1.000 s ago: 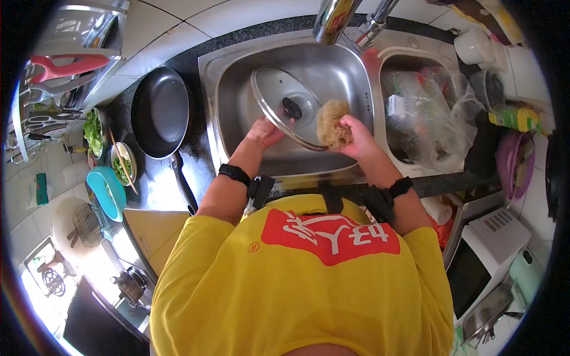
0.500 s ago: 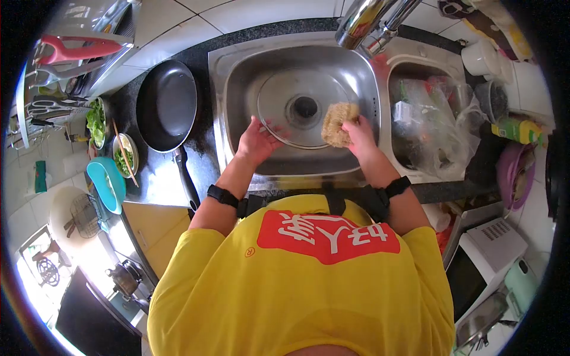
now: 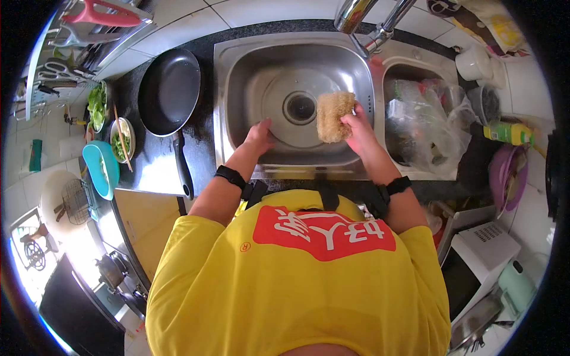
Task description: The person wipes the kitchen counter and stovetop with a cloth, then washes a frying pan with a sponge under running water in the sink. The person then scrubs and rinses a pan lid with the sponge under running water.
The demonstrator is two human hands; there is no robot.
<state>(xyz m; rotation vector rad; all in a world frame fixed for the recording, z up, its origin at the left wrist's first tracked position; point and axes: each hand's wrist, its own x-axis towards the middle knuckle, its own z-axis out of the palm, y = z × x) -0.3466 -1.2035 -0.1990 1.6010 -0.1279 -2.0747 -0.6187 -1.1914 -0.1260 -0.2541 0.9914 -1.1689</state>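
My right hand (image 3: 360, 132) is closed on a tan, fibrous scrubbing pad (image 3: 334, 117), held over the right part of the large steel sink basin (image 3: 243, 77). My left hand (image 3: 259, 137) is empty over the basin's front left, its fingers loosely apart. Between the hands, a clear glass lid (image 3: 278, 95) appears to lie flat around the drain (image 3: 300, 108); its edge is hard to make out against the steel.
Left of the sink are a black frying pan (image 3: 170, 92), a bowl of chopped greens (image 3: 123, 139) with chopsticks, and a blue bowl (image 3: 101, 169). Clear plastic bags (image 3: 424, 124) fill the smaller basin. A faucet (image 3: 356, 18) hangs over the back edge.
The lid, earlier tilted up in my left hand, has gone down flat into the basin. My left hand has let go of it. The pad stays in my right hand.
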